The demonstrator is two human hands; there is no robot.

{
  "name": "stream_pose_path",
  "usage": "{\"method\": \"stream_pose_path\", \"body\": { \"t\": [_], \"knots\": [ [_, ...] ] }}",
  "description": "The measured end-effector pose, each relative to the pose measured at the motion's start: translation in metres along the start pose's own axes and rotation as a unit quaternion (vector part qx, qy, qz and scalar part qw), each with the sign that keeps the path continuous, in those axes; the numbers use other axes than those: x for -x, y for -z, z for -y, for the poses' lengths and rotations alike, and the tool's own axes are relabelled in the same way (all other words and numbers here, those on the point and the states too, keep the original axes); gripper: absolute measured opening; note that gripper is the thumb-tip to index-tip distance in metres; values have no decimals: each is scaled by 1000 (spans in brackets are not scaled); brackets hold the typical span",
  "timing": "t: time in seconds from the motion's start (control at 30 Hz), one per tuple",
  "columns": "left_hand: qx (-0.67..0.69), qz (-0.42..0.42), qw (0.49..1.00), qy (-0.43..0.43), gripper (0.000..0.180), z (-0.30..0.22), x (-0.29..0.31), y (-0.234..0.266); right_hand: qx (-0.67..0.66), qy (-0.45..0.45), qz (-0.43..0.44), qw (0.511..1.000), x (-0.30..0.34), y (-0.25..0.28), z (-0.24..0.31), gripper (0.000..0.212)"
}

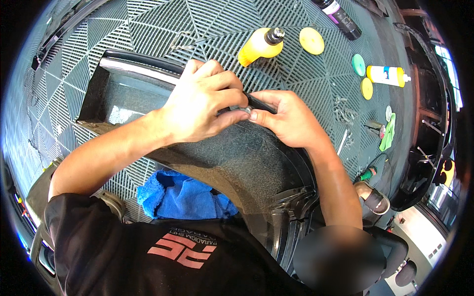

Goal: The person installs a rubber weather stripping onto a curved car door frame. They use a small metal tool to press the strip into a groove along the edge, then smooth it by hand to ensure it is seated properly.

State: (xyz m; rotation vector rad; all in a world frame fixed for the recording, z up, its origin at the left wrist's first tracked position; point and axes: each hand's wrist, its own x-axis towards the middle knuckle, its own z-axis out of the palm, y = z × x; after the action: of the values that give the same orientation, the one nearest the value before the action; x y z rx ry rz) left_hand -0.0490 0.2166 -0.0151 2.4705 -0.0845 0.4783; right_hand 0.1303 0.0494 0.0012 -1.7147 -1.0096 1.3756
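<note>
A long curved black car body panel (237, 158) lies across in front of me, its dusty inner side facing up. Both of my hands meet at its far rim. My left hand (205, 103) is closed, with thumb and fingertips pinched on a small shiny grey piece (248, 110) too small to name. Pressed against that spot is the thumb of my right hand (286, 118), while its fingers curl over the rim and partly out of sight. A crumpled blue microfibre towel (182, 195) sits beneath the panel's near side.
Beyond the panel, a yellow bottle (261, 47), a yellow round pad (311, 41) and a black bottle (340, 19) are on the slatted grey floor (153, 29). Farther right are a white-and-yellow bottle (386, 76), a green pad (358, 65) and a green cloth (388, 133). A sandalled foot (373, 197) shows at right.
</note>
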Motion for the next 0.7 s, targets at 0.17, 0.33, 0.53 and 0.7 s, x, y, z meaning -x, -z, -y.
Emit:
{"method": "stream_pose_path", "body": {
  "t": [0.17, 0.33, 0.53, 0.7],
  "knots": [
    [67, -32, 997, -5, 16, 15, 8, 2, 97, -25, -64, 993, -2, -11, 10, 27],
    [102, -48, 994, 4, 14, 22, 13, 1, 165, -41, -118, 978, -1, -21, 22, 28],
    [130, -64, 989, 0, 12, 24, 10, 1, 127, -80, -123, 981, -2, -24, 13, 32],
    [160, -72, 984, 6, 13, 21, 7, 2, -144, 33, -6, 989, -8, 0, -7, 36]
  ]
}}
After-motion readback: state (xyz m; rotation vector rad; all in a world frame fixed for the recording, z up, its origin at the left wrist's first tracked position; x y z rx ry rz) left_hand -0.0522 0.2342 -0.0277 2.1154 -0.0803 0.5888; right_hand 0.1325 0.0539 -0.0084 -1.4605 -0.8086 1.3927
